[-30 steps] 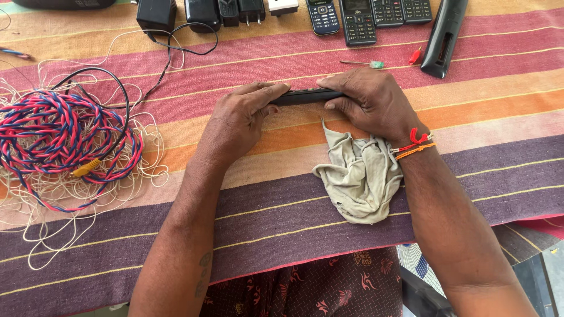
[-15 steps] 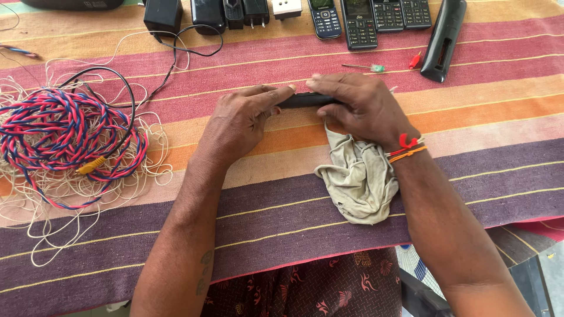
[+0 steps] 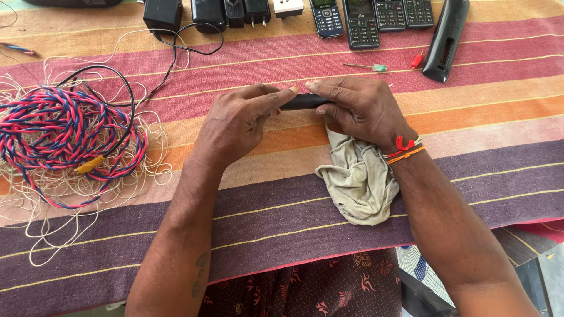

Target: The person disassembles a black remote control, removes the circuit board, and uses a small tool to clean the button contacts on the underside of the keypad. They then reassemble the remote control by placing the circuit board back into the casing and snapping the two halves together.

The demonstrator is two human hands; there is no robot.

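Note:
Both hands grip a slim black bar-shaped device (image 3: 302, 101) held level just above a striped cloth (image 3: 294, 229). My left hand (image 3: 238, 120) pinches its left end with thumb and fingers. My right hand (image 3: 358, 108) wraps its right end and also holds a crumpled beige rag (image 3: 355, 182), which hangs down from under the palm onto the cloth. Red and orange threads circle my right wrist. Most of the device is hidden by my fingers.
A tangle of red-and-blue twisted wire (image 3: 64, 138) with thin white cord lies at the left. Along the far edge sit black chargers (image 3: 202, 12), several keypad phones (image 3: 361, 20), a black remote (image 3: 446, 38), and a small green-handled screwdriver (image 3: 367, 67).
My hands have slid closer together along the black device, so less of it shows between them. The rag stays under my right hand.

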